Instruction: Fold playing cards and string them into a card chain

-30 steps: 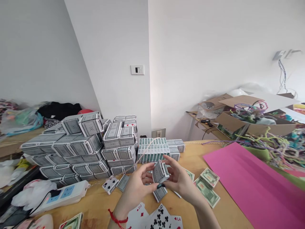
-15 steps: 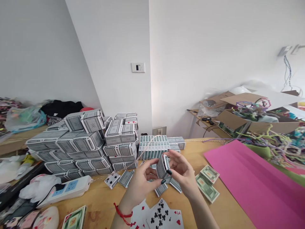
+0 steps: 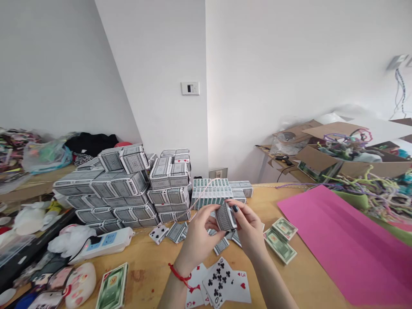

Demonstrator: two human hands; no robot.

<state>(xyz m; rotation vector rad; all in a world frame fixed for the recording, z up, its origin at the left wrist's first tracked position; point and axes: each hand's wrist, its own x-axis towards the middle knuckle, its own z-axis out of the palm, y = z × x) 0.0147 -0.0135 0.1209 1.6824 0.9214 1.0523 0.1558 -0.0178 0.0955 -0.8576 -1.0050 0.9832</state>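
Between my two hands, above the wooden table, is a small block of folded playing cards (image 3: 225, 217) with grey patterned backs. My left hand (image 3: 201, 229) grips it from the left, thumb below and fingers behind. On its right side my right hand (image 3: 247, 225) pinches it, the dark-nailed thumb near its upper edge. Loose folded cards (image 3: 221, 246) lie on the table beneath. Face-up playing cards (image 3: 219, 281), including a nine of clubs and a three of hearts, lie between my forearms. Large stacks of folded-card blocks (image 3: 125, 184) stand behind to the left.
A pink sheet (image 3: 337, 240) covers the table's right side. Green card packs (image 3: 280, 244) lie beside it, another pack (image 3: 112, 286) at front left. A white power strip (image 3: 109, 242) sits left. Teal-and-white boxes (image 3: 210, 191) stand at the back; yarn (image 3: 363, 197) and an open carton (image 3: 373, 165) are right.
The card block has turned in my hands, and my right thumb has shifted from its lower edge to its upper right. The whole view has swung slightly left.
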